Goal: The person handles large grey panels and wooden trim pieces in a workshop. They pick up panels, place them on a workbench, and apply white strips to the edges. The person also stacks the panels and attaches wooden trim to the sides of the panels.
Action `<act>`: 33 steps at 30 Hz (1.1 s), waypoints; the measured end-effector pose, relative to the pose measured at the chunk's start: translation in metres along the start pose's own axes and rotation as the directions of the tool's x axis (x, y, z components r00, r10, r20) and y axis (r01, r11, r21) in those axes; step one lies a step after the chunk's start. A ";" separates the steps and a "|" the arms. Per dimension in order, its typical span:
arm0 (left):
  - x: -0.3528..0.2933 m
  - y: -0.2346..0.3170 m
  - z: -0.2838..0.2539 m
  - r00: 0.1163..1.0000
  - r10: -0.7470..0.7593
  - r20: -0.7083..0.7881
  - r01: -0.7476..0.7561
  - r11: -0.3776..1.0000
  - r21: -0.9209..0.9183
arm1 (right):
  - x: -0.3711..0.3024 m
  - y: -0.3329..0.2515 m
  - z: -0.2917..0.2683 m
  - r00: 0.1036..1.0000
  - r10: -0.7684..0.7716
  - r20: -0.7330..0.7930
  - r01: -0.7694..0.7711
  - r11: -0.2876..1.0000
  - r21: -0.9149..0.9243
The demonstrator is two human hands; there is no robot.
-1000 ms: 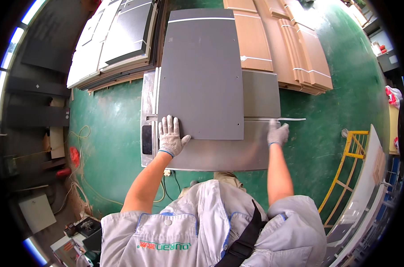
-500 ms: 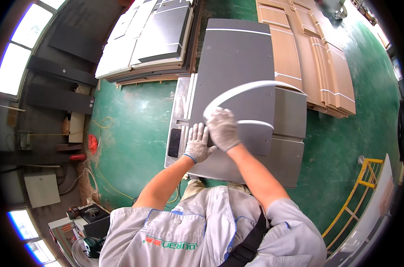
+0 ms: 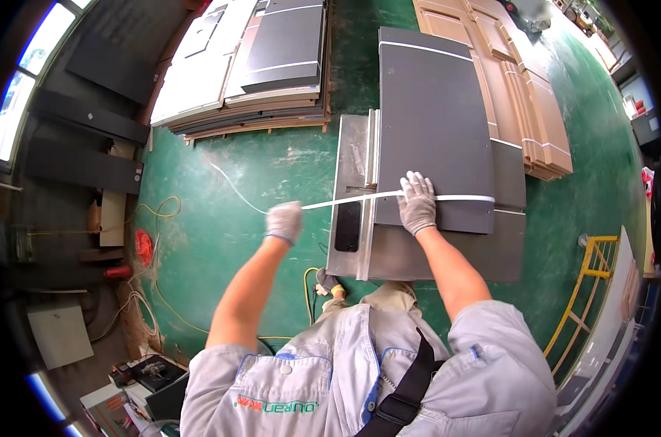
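Observation:
My left hand [image 3: 284,222], in a pale work glove, is closed on a white packing strap [image 3: 352,199] and holds it taut out to the left. The strap's loose end curls away beyond that hand over the floor. My right hand [image 3: 418,202], also gloved, lies flat with its fingers stretched on the dark grey panels [image 3: 436,116], over the strap where it crosses near their front end. A second white strap [image 3: 426,49] runs round the panels' far end. The panels rest on a low grey table [image 3: 447,256] with a metal strip and a dark inset along its left side.
Strapped stacks of white and grey boards [image 3: 235,73] stand at the back left, brown boards [image 3: 538,109] at the back right. A yellow-framed cart [image 3: 581,291] is on the right. A yellow hose [image 3: 308,291] crosses the green floor [image 3: 221,240] by my feet.
My left hand has left the table edge and pulled the strap far left. My right hand has let go of the strap's loop and flattened onto the panels. The view has shifted left.

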State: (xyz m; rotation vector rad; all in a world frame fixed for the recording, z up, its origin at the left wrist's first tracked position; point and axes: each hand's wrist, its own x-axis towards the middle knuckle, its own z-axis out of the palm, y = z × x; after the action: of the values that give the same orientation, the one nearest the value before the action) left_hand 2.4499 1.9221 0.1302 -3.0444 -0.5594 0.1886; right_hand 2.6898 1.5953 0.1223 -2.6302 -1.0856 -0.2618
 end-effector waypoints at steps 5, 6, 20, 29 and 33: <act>-0.098 -0.204 0.007 0.920 -0.379 0.098 0.360 0.917 0.170 | 0.000 -0.011 -0.002 1.000 -0.005 0.007 0.005 1.000 0.000; -0.099 -0.215 -0.006 0.885 -0.457 0.087 0.439 0.883 0.164 | -0.002 -0.012 0.000 1.000 -0.002 0.011 0.002 1.000 0.003; 0.072 0.078 -0.018 0.712 -0.364 0.601 0.261 -0.657 -0.707 | 0.008 -0.018 0.000 0.999 0.051 0.019 -0.051 0.999 -0.004; 0.100 0.155 0.045 0.805 -0.210 0.555 0.343 -0.598 -0.724 | 0.011 -0.023 -0.006 0.997 0.074 0.024 -0.073 0.995 -0.067; 0.101 0.143 0.047 0.910 -0.111 0.399 0.374 -0.192 -0.907 | 0.013 -0.030 -0.008 0.987 0.139 0.082 -0.126 0.982 -0.140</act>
State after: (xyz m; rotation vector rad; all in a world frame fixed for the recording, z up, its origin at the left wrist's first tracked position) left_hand 2.5881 1.8256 0.0638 -4.1018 -2.4214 -0.0972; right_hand 2.6770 1.6218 0.1391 -2.8464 -0.9445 -0.1944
